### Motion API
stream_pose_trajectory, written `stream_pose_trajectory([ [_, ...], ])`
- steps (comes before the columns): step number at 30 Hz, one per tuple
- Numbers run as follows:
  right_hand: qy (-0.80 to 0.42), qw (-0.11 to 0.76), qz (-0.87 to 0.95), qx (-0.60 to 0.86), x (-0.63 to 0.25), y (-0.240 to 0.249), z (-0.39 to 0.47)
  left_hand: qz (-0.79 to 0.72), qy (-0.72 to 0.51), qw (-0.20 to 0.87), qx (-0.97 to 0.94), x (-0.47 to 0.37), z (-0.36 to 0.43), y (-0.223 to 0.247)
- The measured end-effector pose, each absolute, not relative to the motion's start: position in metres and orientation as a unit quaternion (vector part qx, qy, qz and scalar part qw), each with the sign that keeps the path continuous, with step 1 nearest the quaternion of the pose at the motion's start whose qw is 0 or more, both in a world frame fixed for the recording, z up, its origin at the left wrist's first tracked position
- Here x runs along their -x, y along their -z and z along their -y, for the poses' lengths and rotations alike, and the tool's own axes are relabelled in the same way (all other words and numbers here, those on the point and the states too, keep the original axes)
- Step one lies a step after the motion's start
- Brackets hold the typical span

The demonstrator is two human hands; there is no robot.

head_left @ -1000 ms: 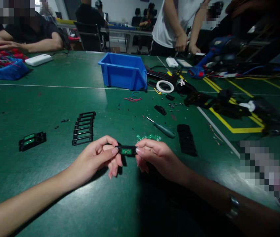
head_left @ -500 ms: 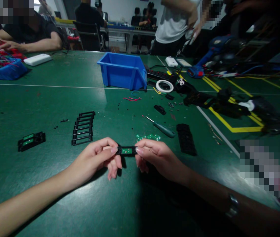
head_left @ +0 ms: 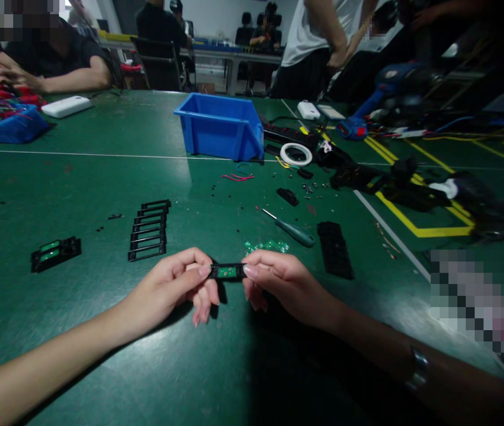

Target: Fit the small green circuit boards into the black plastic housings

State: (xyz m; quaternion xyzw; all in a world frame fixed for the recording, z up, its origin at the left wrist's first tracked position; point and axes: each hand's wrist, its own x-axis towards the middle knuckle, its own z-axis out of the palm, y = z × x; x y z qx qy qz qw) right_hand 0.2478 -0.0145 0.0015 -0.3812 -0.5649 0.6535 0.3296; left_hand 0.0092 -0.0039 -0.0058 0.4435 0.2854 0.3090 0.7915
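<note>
Between my two hands is a small black plastic housing with a green circuit board [head_left: 227, 272] set in it, held just above the table. My left hand [head_left: 185, 281] pinches its left end between thumb and forefinger. The right end is pinched the same way by my right hand [head_left: 273, 278]. Left of my hands lies a row of slim black frames [head_left: 149, 231]. Farther left sit black housings with green boards [head_left: 56, 254]. Several small green circuit boards [head_left: 267, 247] lie just beyond my right hand, near a screwdriver [head_left: 289, 229] with a green handle.
A blue bin [head_left: 220, 127] stands at the back. To the right lie a ribbed black block [head_left: 335, 249], a white ring [head_left: 296, 154], loose screws [head_left: 311, 188] and a blue power drill [head_left: 367, 112]. A co-worker's hands [head_left: 9, 77] hold something red above a blue tray [head_left: 7, 130] of wires.
My hands and the black housing hold nearly still. In the background, the standing person in the white shirt has shifted their arms, and the co-worker at left has raised the red thing slightly.
</note>
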Motion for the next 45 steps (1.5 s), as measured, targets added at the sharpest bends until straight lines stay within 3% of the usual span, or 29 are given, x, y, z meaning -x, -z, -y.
stream_pose_trajectory([
  [21,-0.668,0.333,0.534,0.398,-0.246,-0.002,0.015,-0.291,-0.353,0.750,-0.478,-0.008,0.008,0.006],
  [24,-0.670,0.337,0.534,0.390,-0.245,0.002,0.015,-0.321,-0.373,0.678,-0.546,-0.008,0.015,0.004],
  [30,-0.640,0.336,0.579,0.378,-0.244,0.005,0.017,-0.356,-0.378,0.309,-0.797,-0.008,0.029,-0.002],
  [34,-0.619,0.349,0.594,0.377,-0.241,0.003,0.022,-0.339,-0.365,0.150,-0.854,-0.003,0.023,0.000],
  [45,-0.582,0.358,0.627,0.375,-0.234,0.007,0.027,-0.330,-0.298,0.101,-0.890,0.002,0.014,0.006],
])
